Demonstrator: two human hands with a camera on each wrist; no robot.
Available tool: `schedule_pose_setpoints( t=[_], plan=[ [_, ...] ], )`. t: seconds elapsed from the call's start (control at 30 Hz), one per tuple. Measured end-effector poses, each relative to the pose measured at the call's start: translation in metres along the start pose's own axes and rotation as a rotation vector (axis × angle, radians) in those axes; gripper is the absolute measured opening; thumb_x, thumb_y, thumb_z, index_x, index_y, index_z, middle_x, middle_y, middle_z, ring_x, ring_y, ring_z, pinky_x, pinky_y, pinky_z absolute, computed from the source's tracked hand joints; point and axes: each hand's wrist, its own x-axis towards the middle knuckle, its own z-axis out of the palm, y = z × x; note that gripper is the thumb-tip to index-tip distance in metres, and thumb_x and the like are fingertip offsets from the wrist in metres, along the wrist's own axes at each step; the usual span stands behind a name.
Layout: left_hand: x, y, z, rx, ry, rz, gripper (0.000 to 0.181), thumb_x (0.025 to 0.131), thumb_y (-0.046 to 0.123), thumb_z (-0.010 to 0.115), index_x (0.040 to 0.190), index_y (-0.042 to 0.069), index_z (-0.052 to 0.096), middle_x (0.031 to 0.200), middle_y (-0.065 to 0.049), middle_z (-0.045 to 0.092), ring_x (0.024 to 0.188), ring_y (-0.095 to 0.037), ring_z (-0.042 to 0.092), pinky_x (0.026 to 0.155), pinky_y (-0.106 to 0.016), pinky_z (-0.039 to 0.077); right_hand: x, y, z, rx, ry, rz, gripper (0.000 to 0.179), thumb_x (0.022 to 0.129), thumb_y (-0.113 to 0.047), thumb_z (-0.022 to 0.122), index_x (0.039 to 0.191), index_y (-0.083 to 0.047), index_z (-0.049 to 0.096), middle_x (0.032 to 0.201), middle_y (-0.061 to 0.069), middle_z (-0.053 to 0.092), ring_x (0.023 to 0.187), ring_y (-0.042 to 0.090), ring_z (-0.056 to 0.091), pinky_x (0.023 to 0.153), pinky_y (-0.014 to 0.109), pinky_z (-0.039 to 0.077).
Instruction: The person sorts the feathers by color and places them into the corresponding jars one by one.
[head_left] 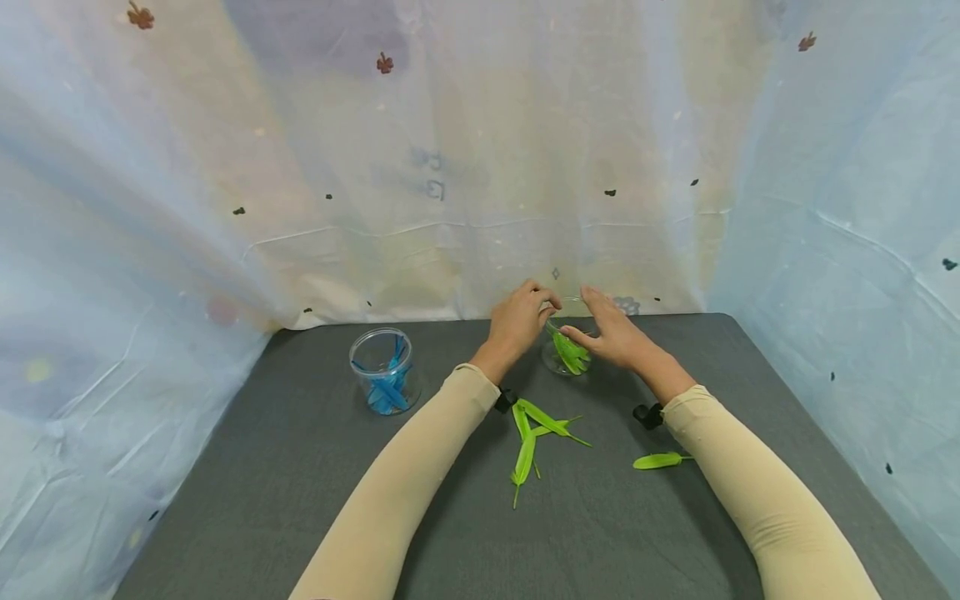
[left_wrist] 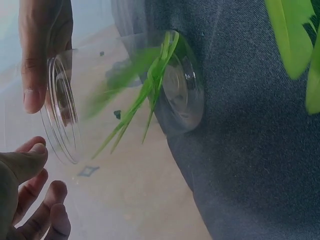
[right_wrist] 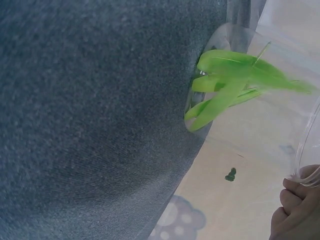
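Observation:
A clear jar [head_left: 557, 358] stands near the table's far edge, with several green feathers [left_wrist: 155, 75] inside. One of them is blurred and slants up toward the mouth. My right hand [head_left: 618, 335] grips the jar at its rim; in the right wrist view its bent fingers [right_wrist: 300, 205] meet the rim edge. At the jar's left, my left hand [head_left: 517, 323] hovers beside the mouth. Its thumb and loosely bent fingers [left_wrist: 25, 170] hold nothing that I can see. More green feathers [head_left: 527, 454] lie on the table between the forearms.
A second clear jar [head_left: 381, 360] with blue feathers [head_left: 390, 390] stands on the left. One lone green feather [head_left: 657, 461] lies by the right forearm. The grey table [head_left: 300, 500] ends at a patterned curtain [head_left: 480, 150] behind the jars.

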Motion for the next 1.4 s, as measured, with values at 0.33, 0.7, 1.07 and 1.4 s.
schedule_pose_setpoints(
  t=[0.33,0.7,1.07,1.4],
  plan=[
    [-0.006,-0.017,0.002,-0.075,0.009,-0.055,0.021,0.109,0.032,0.067,0.129,0.025,0.071,0.130,0.003,0.063,0.097,-0.014,0.068,0.070,-0.031,0.058,0.002,-0.001,0.000,-0.008,0.012,-0.007,0.102,0.107,-0.063,0.056,0.173,-0.002,0.008,0.179,0.022,0.006,0.165,0.046,0.004,0.131,0.068,0.008],
    [-0.032,-0.033,-0.002,-0.124,-0.010,-0.040,0.023,0.108,0.035,0.068,0.126,0.021,0.073,0.119,0.003,0.066,0.098,-0.015,0.067,0.073,-0.035,0.059,0.003,-0.002,-0.001,-0.023,0.005,0.011,0.102,0.107,-0.065,0.054,0.173,-0.004,0.006,0.179,0.022,0.004,0.165,0.046,0.003,0.131,0.068,0.008],
    [-0.065,-0.034,-0.008,-0.118,-0.086,-0.033,0.021,0.109,0.038,0.067,0.125,0.025,0.072,0.119,0.005,0.067,0.084,-0.009,0.063,0.063,-0.028,0.053,0.003,-0.002,0.000,-0.016,0.006,0.003,0.104,0.106,-0.065,0.055,0.173,-0.004,0.005,0.179,0.022,0.004,0.165,0.045,0.002,0.131,0.067,0.007],
    [-0.090,-0.021,-0.005,-0.108,-0.148,0.033,0.017,0.106,0.035,0.072,0.119,0.024,0.073,0.114,0.003,0.069,0.084,-0.010,0.065,0.067,-0.030,0.055,0.004,0.001,0.001,-0.015,0.004,-0.008,0.108,0.104,-0.070,0.055,0.173,-0.003,0.006,0.179,0.023,0.004,0.165,0.046,0.003,0.130,0.069,0.008]
  ],
)
